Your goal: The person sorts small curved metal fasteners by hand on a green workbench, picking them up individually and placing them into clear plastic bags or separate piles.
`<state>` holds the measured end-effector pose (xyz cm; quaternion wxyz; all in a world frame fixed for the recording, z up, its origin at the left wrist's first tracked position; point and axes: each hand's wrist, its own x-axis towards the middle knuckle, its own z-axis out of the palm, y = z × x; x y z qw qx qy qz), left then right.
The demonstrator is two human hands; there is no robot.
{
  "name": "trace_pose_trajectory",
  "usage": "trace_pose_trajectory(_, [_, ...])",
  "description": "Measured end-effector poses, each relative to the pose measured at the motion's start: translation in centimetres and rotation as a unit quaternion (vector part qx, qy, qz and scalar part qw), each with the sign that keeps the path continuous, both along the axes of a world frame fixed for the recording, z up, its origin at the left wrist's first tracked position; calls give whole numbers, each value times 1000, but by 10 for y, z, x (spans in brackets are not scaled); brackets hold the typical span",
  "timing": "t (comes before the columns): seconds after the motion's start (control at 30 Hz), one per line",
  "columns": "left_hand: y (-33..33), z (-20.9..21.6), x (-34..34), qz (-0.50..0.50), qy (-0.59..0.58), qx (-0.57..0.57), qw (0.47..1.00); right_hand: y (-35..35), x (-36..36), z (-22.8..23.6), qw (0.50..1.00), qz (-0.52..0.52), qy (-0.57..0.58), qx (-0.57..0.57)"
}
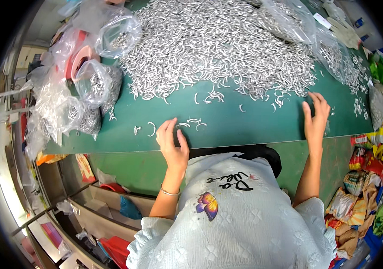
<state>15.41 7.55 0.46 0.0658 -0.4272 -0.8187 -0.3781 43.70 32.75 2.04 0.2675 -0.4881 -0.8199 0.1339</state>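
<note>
A large heap of small silvery curved metal pieces (218,49) covers the far part of the green tabletop (254,125). My left hand (172,145) is at the near edge of the table, palm down, with its thumb and fingers apart and nothing visible in it. Close to its fingertips lie a few loose curved pieces (194,120), and one more arc-shaped piece (152,129) lies just left of them. My right hand (317,117) rests over the table at the right, thumb spread from the fingers, near the heap's lower right edge. No piece shows in it.
Clear plastic bags of metal parts (97,85) crowd the table's left side. More filled bags (290,20) lie at the far right. Below on the left stands an open wooden drawer unit (97,215). Colourful packages (348,204) are piled on the right.
</note>
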Motion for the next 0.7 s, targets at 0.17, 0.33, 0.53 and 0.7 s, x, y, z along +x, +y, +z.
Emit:
trace_pose_trajectory(0.17, [-1,4,0,-43,-38,-76,995,-34,-53,-15,997,42,-61,-30])
trace_pose_trajectory(0.33, [3,3,-6,-61,-66,-42,995,-75,-73,-11,990,119,-51,-59])
trace_pose_trajectory(0.53, [-1,3,-16,-95,-62,-78,991,-79,-84,-3,984,160,28,-76])
trace_pose_trajectory(0.7, [-5,6,-13,-47,-75,-47,995,-64,-64,2,993,98,55,-26])
